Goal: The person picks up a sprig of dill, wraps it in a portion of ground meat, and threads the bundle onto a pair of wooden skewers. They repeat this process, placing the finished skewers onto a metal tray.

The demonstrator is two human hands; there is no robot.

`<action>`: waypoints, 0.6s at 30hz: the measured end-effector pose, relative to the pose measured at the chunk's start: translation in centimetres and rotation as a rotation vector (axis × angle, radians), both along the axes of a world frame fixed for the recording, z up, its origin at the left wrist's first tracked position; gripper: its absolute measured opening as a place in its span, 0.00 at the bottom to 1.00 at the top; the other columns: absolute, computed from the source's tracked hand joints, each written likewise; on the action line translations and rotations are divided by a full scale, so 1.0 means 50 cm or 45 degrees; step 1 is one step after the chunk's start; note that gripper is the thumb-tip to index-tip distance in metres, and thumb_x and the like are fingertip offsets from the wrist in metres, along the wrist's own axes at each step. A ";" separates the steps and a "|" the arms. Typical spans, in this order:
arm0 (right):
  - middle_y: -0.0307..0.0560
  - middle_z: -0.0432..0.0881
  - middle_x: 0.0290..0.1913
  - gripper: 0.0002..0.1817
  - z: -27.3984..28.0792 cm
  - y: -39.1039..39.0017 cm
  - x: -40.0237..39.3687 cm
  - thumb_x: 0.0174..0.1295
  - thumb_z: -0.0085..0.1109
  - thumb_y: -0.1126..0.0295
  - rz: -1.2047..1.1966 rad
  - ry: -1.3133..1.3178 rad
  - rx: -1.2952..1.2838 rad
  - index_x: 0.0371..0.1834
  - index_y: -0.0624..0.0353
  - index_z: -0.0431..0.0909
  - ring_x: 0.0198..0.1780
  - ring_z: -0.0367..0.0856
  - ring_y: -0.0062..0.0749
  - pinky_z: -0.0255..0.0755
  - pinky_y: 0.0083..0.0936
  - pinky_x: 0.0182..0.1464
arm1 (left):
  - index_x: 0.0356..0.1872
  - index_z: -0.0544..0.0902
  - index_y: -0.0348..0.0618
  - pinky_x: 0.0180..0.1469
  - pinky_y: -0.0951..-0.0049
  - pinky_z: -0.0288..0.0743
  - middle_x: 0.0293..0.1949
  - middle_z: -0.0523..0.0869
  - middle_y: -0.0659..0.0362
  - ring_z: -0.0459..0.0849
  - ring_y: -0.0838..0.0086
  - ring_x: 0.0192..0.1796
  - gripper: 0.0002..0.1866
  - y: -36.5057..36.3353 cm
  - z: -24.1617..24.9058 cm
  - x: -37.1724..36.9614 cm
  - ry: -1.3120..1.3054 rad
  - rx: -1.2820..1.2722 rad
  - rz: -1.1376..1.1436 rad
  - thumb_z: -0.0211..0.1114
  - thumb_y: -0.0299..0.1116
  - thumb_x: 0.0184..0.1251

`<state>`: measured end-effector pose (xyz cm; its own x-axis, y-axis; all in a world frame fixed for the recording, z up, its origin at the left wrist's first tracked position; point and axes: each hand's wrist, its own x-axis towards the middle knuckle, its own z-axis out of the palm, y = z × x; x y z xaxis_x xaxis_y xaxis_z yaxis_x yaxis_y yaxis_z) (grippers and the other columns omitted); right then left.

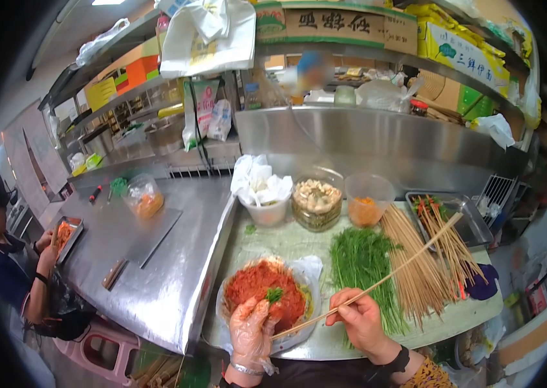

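Observation:
My left hand [252, 331], in a clear plastic glove, is closed at the near edge of a lined bowl [313, 271] of red minced filling [247, 284]. A green herb tuft [274, 295] shows at its fingertips, and the lower end of a long wooden skewer [409, 262] reaches its fingers. My bare right hand [359, 317] pinches that skewer, which slants up to the right. Beside it lie a pile of green herbs [364, 265] and many bare skewers [416, 271].
Behind the bowl stand a white tub [266, 210], a jar [317, 202] and a plastic tub [368, 197]. A metal tray [474, 223] holds filled skewers at right. A cleaver [150, 242] lies on the steel counter [118, 304]. Another person [11, 252] holds a small tray at far left.

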<state>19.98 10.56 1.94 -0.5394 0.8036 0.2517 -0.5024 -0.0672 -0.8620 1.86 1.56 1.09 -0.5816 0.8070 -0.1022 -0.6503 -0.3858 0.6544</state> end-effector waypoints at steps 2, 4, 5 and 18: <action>0.46 0.77 0.37 0.08 -0.003 0.000 0.007 0.66 0.52 0.70 0.212 0.063 -0.086 0.41 0.64 0.73 0.36 0.81 0.27 0.75 0.22 0.37 | 0.46 0.75 0.34 0.42 0.72 0.84 0.42 0.82 0.53 0.85 0.69 0.42 0.12 0.000 -0.017 0.001 0.078 -0.069 0.007 0.61 0.21 0.61; 0.45 0.78 0.33 0.09 0.000 0.006 0.013 0.67 0.50 0.69 0.298 -0.036 -0.132 0.41 0.65 0.74 0.34 0.80 0.26 0.74 0.20 0.35 | 0.46 0.75 0.32 0.44 0.70 0.83 0.43 0.82 0.51 0.85 0.67 0.43 0.14 0.000 -0.032 0.005 0.359 -0.138 0.057 0.64 0.22 0.59; 0.45 0.78 0.32 0.09 0.010 0.005 0.015 0.67 0.49 0.69 0.380 -0.211 -0.115 0.41 0.65 0.75 0.33 0.81 0.27 0.74 0.20 0.35 | 0.46 0.75 0.31 0.46 0.68 0.83 0.42 0.82 0.52 0.84 0.66 0.43 0.15 -0.006 -0.031 0.004 0.452 -0.122 0.029 0.66 0.22 0.58; 0.51 0.81 0.30 0.15 0.046 0.104 0.028 0.70 0.43 0.63 0.229 -0.119 -0.203 0.37 0.64 0.74 0.25 0.81 0.29 0.77 0.20 0.29 | 0.38 0.83 0.31 0.50 0.73 0.75 0.43 0.85 0.53 0.82 0.74 0.45 0.08 -0.030 0.004 0.003 0.991 -0.244 -0.106 0.67 0.23 0.57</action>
<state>21.36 15.76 4.22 -0.6920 0.7183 0.0717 -0.3885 -0.2869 -0.8757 2.00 0.08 1.27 -0.4815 0.8605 0.1664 -0.0020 -0.1909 0.9816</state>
